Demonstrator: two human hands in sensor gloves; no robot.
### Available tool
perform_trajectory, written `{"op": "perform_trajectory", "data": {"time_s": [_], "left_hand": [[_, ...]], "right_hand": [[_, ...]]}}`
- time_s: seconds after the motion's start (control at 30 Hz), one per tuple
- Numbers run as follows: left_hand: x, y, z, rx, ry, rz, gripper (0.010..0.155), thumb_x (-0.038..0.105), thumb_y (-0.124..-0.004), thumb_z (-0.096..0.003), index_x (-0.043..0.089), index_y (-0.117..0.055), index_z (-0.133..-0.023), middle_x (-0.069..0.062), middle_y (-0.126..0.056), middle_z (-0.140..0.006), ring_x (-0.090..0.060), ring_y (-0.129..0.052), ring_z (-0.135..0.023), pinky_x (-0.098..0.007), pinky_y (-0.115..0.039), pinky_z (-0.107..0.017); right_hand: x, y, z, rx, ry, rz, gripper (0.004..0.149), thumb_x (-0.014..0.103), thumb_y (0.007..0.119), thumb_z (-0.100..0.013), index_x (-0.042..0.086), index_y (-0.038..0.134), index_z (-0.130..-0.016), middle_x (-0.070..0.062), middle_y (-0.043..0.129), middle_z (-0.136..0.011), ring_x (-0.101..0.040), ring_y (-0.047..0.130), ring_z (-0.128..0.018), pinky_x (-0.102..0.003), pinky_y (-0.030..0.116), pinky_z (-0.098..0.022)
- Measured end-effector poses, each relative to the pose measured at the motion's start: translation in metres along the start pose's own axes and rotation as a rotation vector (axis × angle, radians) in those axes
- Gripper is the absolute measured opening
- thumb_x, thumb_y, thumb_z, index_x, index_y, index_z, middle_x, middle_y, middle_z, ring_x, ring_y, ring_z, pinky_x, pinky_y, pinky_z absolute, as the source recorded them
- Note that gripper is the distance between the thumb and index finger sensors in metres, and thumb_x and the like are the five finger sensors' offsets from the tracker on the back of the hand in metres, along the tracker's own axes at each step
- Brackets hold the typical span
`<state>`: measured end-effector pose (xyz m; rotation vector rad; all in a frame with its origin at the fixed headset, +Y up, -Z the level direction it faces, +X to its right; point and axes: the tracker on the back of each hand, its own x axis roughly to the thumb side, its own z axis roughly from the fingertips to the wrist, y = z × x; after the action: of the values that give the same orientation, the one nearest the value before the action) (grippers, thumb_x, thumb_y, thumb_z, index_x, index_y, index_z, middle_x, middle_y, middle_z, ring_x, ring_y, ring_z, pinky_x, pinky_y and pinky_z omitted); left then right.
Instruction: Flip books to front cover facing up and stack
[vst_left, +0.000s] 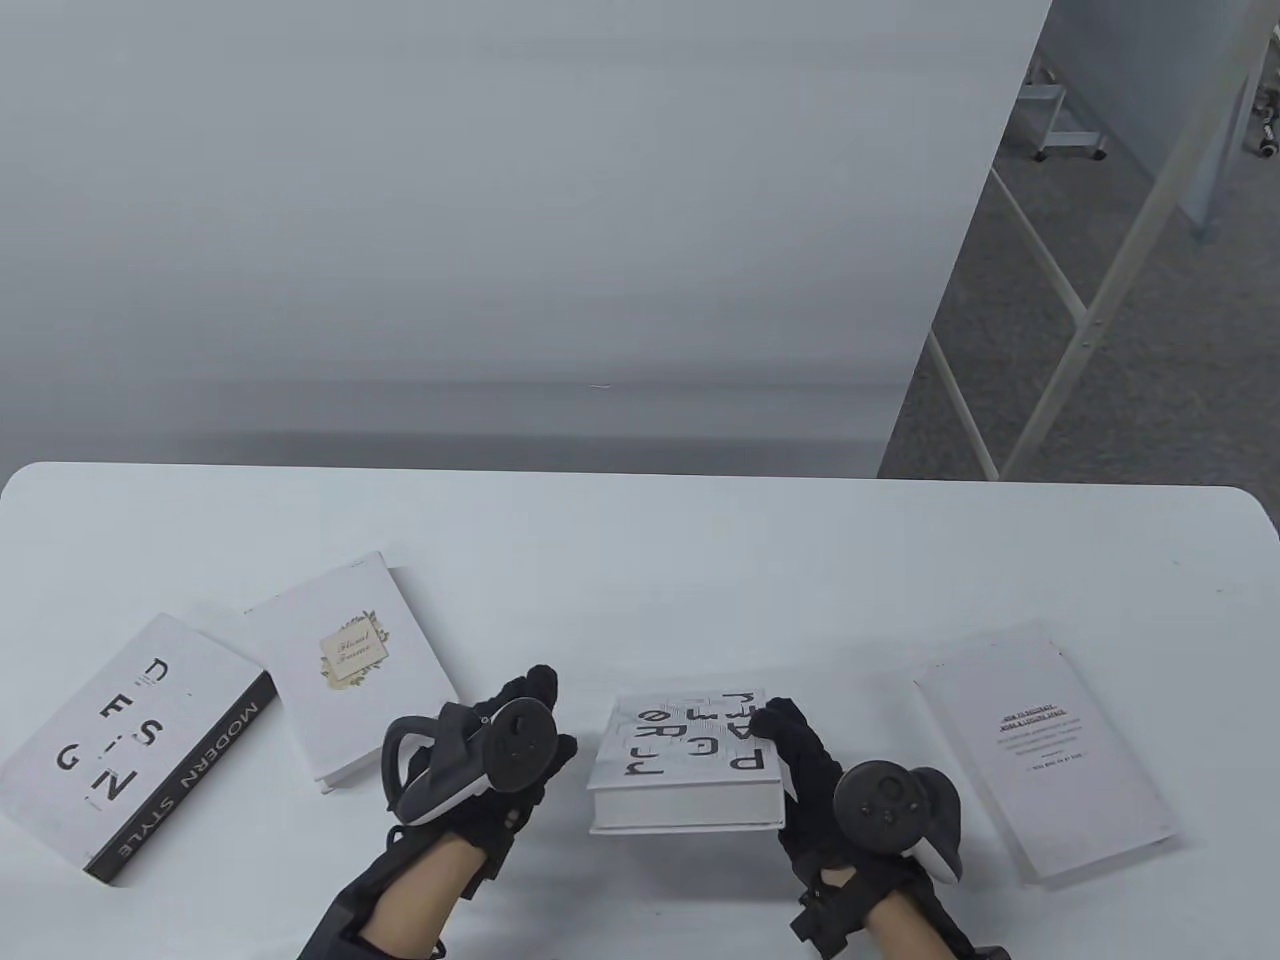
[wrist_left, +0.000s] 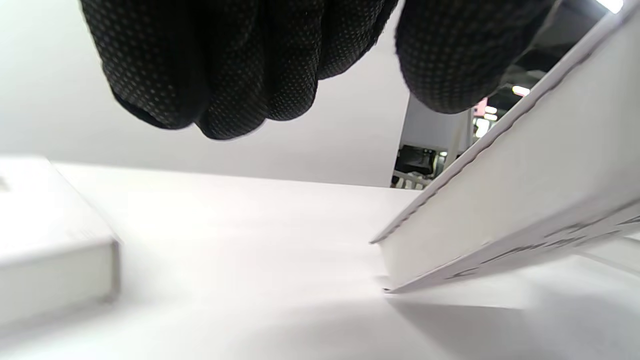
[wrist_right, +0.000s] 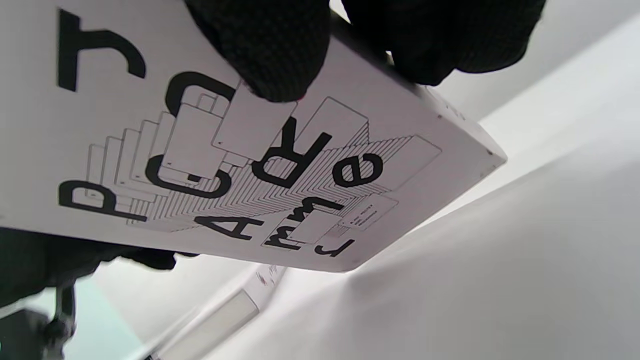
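Observation:
A white book with large black letters (vst_left: 685, 760) lies at the middle of the table, lettered cover up. My right hand (vst_left: 800, 750) grips its right edge, thumb (wrist_right: 270, 45) pressed on the cover. In the right wrist view the book (wrist_right: 225, 165) is tilted, and in the left wrist view its left edge (wrist_left: 525, 210) is raised off the table. My left hand (vst_left: 530, 720) is just left of the book and holds nothing; its fingers (wrist_left: 225, 65) hang clear of the book.
A "DESIGN / Modern Style" book (vst_left: 130, 750) lies at the far left, with a white floral-label book (vst_left: 350, 665) beside it. A white book showing small printed text (vst_left: 1045, 760) lies at the right. All are on the white table (vst_left: 640, 560).

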<state>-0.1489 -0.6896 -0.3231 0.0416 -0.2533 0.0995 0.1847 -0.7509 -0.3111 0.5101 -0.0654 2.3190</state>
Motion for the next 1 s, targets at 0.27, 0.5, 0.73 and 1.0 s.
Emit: {"op": "perform_trajectory", "data": {"time_s": [0.27, 0.5, 0.73, 1.0], "left_hand": [[-0.009, 0.038, 0.024, 0.059, -0.064, -0.105, 0.101, 0.063, -0.076, -0.0423, 0.001, -0.037, -0.111, -0.030, -0.045, -0.112, -0.065, -0.034, -0.098, -0.077, -0.033, -0.062], [-0.018, 0.054, 0.034, 0.081, -0.094, -0.065, 0.103, 0.069, -0.072, -0.0423, 0.003, -0.036, -0.112, -0.032, -0.029, -0.112, -0.064, -0.016, -0.093, -0.077, -0.022, -0.059], [-0.023, 0.056, 0.035, 0.059, -0.097, -0.087, 0.102, 0.071, -0.069, -0.0425, 0.004, -0.037, -0.113, -0.031, -0.026, -0.111, -0.063, -0.015, -0.093, -0.077, -0.024, -0.059], [-0.029, 0.054, 0.034, 0.029, -0.090, -0.074, 0.100, 0.071, -0.069, -0.0429, 0.005, -0.041, -0.112, -0.030, -0.029, -0.112, -0.062, -0.017, -0.093, -0.076, -0.026, -0.060]], "right_hand": [[-0.020, -0.002, -0.005, -0.055, 0.185, -0.316, 0.070, 0.031, 0.077, -0.047, 0.014, 0.038, -0.102, -0.036, 0.055, -0.098, -0.050, 0.080, -0.080, -0.055, 0.075, -0.055], [-0.025, 0.021, -0.033, -0.013, 0.379, -0.719, 0.071, 0.034, 0.075, -0.049, 0.009, 0.035, -0.102, -0.037, 0.055, -0.098, -0.049, 0.080, -0.079, -0.053, 0.076, -0.055], [-0.043, 0.035, -0.067, 0.037, 0.486, -0.843, 0.073, 0.044, 0.069, -0.056, 0.000, 0.031, -0.099, -0.035, 0.057, -0.096, -0.046, 0.082, -0.079, -0.051, 0.077, -0.055], [-0.050, 0.054, -0.100, 0.005, 0.608, -0.915, 0.073, 0.049, 0.063, -0.060, -0.006, 0.032, -0.097, -0.037, 0.062, -0.091, -0.043, 0.088, -0.075, -0.047, 0.082, -0.051]]}}
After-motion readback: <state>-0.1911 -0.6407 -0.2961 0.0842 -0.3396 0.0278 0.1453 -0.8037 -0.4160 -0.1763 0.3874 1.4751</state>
